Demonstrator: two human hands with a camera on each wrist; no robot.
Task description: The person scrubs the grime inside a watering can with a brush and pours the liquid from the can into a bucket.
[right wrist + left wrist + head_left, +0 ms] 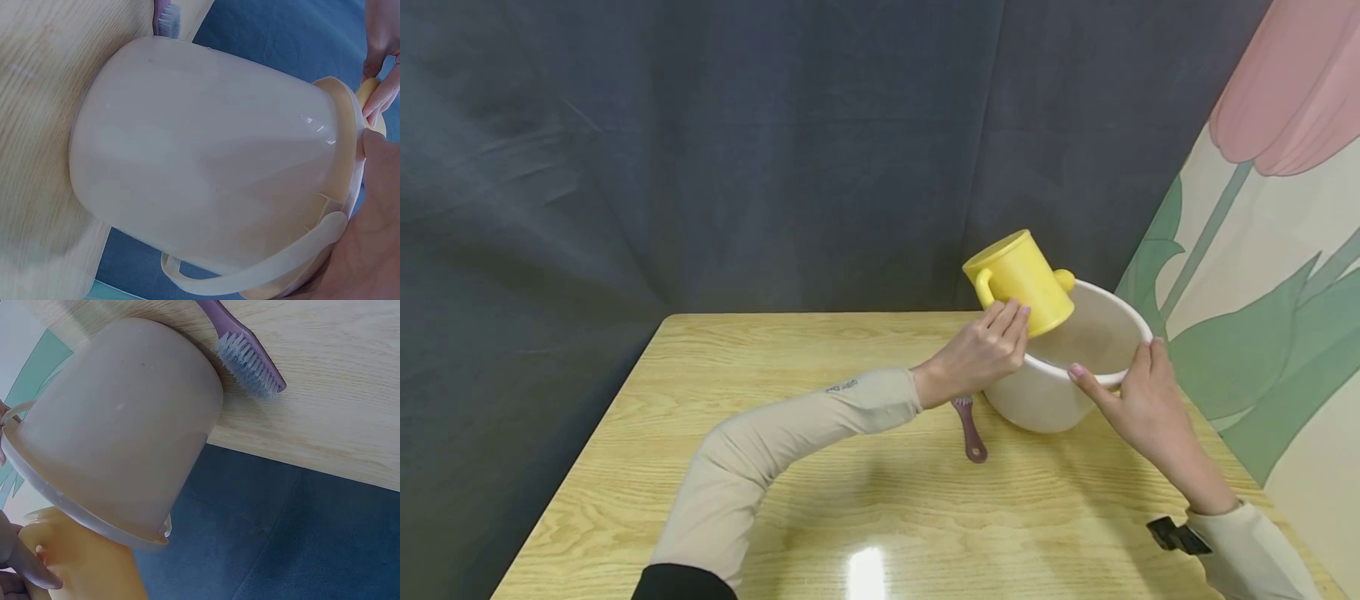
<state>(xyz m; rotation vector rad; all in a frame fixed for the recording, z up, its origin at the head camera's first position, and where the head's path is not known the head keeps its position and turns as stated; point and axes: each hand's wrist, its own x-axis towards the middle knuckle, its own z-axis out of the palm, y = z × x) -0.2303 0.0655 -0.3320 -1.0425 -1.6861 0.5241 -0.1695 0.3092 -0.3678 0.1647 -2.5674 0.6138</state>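
Observation:
My left hand [981, 354] grips a yellow cup-like container [1026, 279] low down, by its handle side. The container tilts over the left rim of a white bucket [1041, 404]. A rounded stub, perhaps a short spout, sticks out of its side toward the bucket. My right hand [1142, 408] holds the bucket's near right rim, thumb on the edge and fingers at the outer side. In the right wrist view the bucket's bail handle [262, 269] hangs at its side. What lies inside the yellow container cannot be seen.
A purple-handled scrub brush [244, 356] lies on the wooden table [700, 467], just left of the bucket. Behind the table hangs a dark curtain [812, 158]. A wall with a painted tulip [1232, 292] stands close on the right.

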